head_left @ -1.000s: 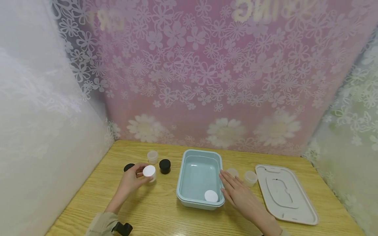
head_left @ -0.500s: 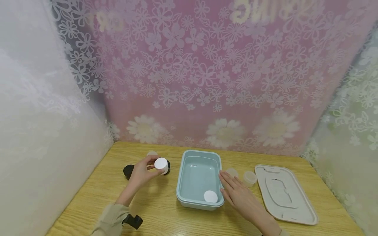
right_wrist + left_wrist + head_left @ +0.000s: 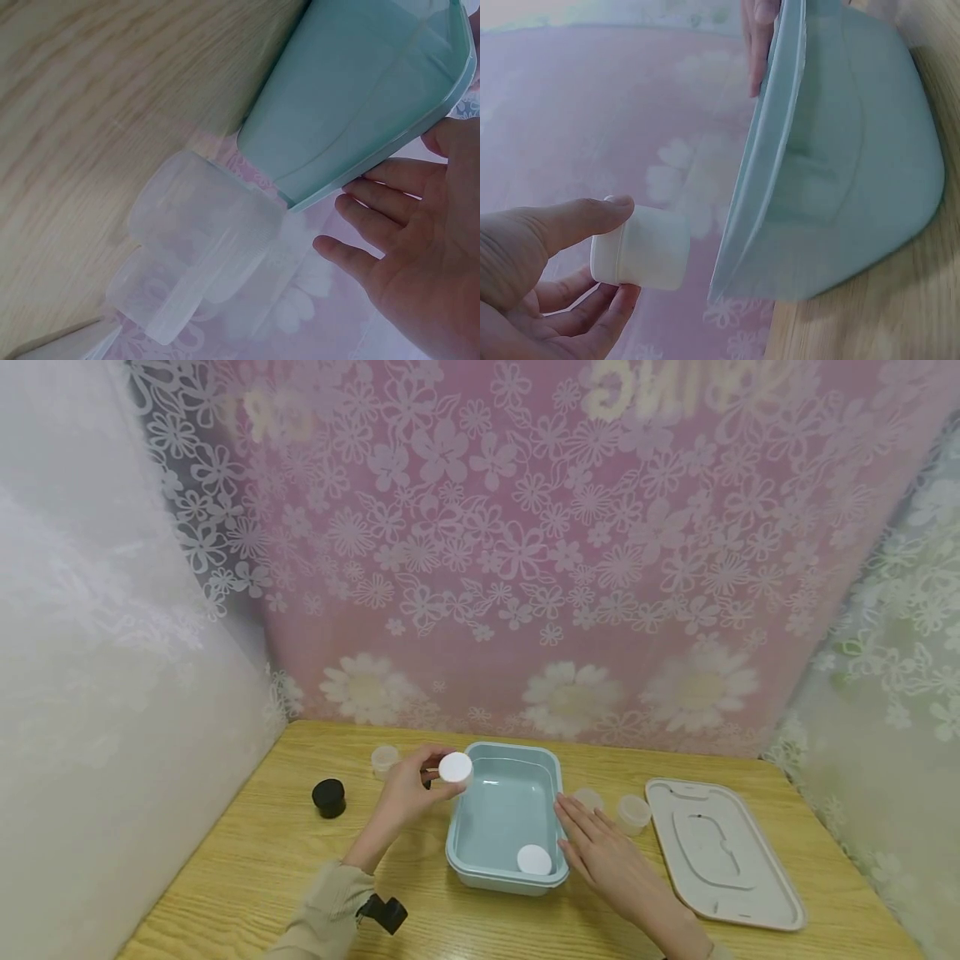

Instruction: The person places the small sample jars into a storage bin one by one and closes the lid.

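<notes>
head view: the left hand (image 3: 408, 789) pinches a white-capped jar (image 3: 455, 769) over the blue bin's (image 3: 480, 868) left rim; the step looks like dropping it in. left wrist view: thumb and fingers (image 3: 585, 217) clamp it. right wrist view: the right hand (image 3: 420, 255) lies spread against the bin.

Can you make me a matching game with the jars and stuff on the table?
Things:
1. white-lidded jar
2. black jar
3. white lid
4. flat tray lid

Places:
A. lying inside the blue bin
B. held in the left hand
C. on the table, right of the right hand
D. standing alone at the left of the table

Pairs: 1-B, 2-D, 3-A, 4-C
</notes>
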### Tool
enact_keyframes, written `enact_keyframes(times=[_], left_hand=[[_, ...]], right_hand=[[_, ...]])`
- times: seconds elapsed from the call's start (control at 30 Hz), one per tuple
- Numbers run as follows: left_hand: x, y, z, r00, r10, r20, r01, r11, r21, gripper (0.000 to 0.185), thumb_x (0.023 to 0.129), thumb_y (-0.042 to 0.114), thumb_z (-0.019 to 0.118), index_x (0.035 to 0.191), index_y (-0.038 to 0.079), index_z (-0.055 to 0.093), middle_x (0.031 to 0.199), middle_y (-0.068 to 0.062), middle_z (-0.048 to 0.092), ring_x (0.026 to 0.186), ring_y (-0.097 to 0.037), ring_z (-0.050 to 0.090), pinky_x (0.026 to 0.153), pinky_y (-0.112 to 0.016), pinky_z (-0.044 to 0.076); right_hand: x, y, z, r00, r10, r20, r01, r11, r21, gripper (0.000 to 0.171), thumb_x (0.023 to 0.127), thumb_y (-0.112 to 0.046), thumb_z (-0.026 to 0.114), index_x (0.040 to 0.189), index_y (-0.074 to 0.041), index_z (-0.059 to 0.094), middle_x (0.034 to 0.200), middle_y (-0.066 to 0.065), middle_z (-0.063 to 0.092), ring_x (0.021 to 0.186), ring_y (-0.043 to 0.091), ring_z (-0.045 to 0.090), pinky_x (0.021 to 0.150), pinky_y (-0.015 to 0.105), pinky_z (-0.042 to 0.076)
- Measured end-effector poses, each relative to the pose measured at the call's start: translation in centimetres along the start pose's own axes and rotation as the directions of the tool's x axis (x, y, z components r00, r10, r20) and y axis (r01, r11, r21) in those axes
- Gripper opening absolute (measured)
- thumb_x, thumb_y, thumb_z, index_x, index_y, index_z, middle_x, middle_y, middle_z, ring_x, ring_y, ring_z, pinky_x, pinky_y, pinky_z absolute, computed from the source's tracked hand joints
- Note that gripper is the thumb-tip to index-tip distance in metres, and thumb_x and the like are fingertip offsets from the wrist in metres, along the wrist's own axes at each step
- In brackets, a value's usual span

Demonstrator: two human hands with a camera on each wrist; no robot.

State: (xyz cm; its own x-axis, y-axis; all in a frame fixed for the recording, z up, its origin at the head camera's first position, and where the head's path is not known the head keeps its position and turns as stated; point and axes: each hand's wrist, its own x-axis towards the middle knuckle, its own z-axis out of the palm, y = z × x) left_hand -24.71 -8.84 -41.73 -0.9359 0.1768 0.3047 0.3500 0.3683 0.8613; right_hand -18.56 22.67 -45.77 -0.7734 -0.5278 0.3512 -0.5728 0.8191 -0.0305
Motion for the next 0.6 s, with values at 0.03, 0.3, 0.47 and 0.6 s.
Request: enact_keyframes(times=[0.03,0.3,0.47,0.6], left_hand=[[0.1,0.1,0.4,1.000,0.003,0.011,-0.003,1.000,-0.010,0.050,0.083,0.007,0.085,0.128,0.001,0.064,0.123,-0.016,0.066,0.116,-0.035,0.064,0.097,-0.045,0.057],[0.4,0.4,3.5,0.995,0.050,0.085,-0.051,0.999,0.013,0.051,0.085,0.011,0.084,0.130,0.001,0.063,0.123,-0.015,0.066,0.115,-0.033,0.064,0.096,-0.041,0.057],[0.4,0.5,5.5,0.990,0.065,0.121,-0.069,0.997,0.025,0.049,0.085,0.014,0.084,0.128,0.002,0.063,0.121,-0.014,0.067,0.113,-0.032,0.065,0.095,-0.040,0.058],[0.4,0.6,6.9,0.987,0.068,0.146,-0.071,0.997,0.022,0.049,0.085,0.014,0.084,0.127,0.002,0.064,0.121,-0.013,0.067,0.114,-0.032,0.065,0.095,-0.043,0.057]], right_hand=[[0.0,0.0,0.0,1.000,-0.003,-0.002,0.003,1.000,-0.004,0.057,0.102,-0.026,0.062,0.150,0.001,0.046,0.155,0.015,0.046,0.142,0.031,0.045,0.112,0.056,0.042],[0.0,0.0,0.0,1.000,-0.012,-0.010,0.012,1.000,-0.012,0.056,0.102,-0.025,0.063,0.149,0.002,0.048,0.154,0.015,0.047,0.141,0.031,0.046,0.112,0.056,0.042],[0.0,0.1,0.1,1.000,-0.016,-0.019,0.015,1.000,-0.024,0.056,0.101,-0.025,0.064,0.148,0.002,0.048,0.154,0.015,0.048,0.141,0.032,0.046,0.111,0.056,0.043],[0.1,0.1,0.1,0.999,-0.028,-0.030,0.027,0.999,-0.034,0.056,0.101,-0.025,0.064,0.148,0.002,0.049,0.153,0.016,0.049,0.140,0.032,0.047,0.110,0.057,0.044]])
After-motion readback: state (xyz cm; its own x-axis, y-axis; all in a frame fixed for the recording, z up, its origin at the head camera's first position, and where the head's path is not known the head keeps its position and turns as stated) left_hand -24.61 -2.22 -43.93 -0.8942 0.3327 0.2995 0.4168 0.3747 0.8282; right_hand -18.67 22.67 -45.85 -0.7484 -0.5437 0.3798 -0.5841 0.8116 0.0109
